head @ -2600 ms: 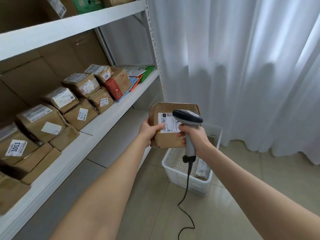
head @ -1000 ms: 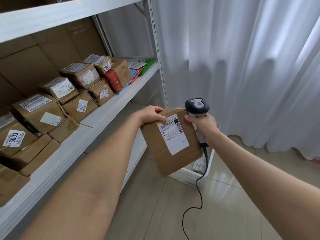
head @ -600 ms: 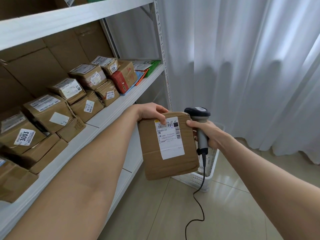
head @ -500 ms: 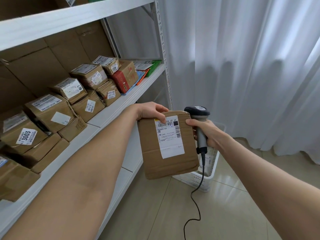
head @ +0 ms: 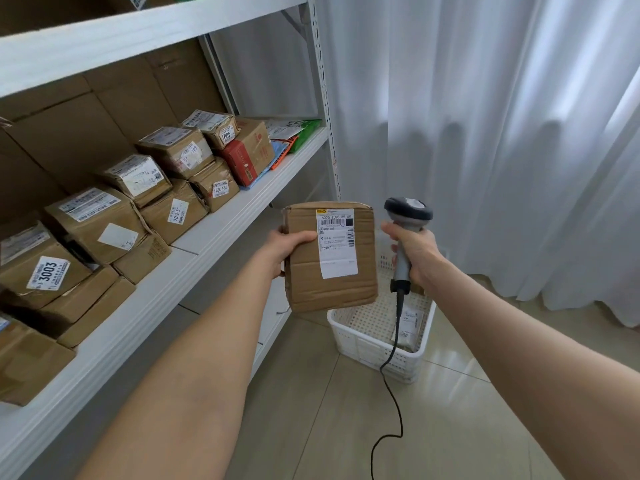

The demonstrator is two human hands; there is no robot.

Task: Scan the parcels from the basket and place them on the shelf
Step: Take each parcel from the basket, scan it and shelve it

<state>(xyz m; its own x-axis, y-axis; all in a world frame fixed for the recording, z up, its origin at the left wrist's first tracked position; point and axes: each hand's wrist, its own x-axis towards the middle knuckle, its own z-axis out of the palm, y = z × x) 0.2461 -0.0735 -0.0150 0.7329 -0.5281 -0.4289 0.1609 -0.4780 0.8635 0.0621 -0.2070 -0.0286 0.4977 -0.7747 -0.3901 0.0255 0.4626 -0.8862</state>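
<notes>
My left hand (head: 289, 249) grips the left edge of a flat brown cardboard parcel (head: 304, 275), held upright with its white barcode label facing me. Just right of it, my right hand (head: 417, 252) grips the handle of a grey corded barcode scanner (head: 408, 211), whose head sits level with the parcel's top. Below both stands the white plastic basket (head: 360, 344) on the floor, with a white packet (head: 410, 325) lying in it. The white shelf (head: 221, 233) runs along the left.
Several labelled cardboard boxes (head: 97, 220) fill the back of the middle shelf, and flat colourful mailers (head: 294, 133) lie at its far end. Its front strip is bare. White curtains (head: 502, 133) hang on the right. The scanner cable (head: 388, 393) trails down to the tiled floor.
My left hand shifted from the parcel's top edge to its left edge and moved the parcel slightly away. The scanner drew a little to the right, apart from the parcel.
</notes>
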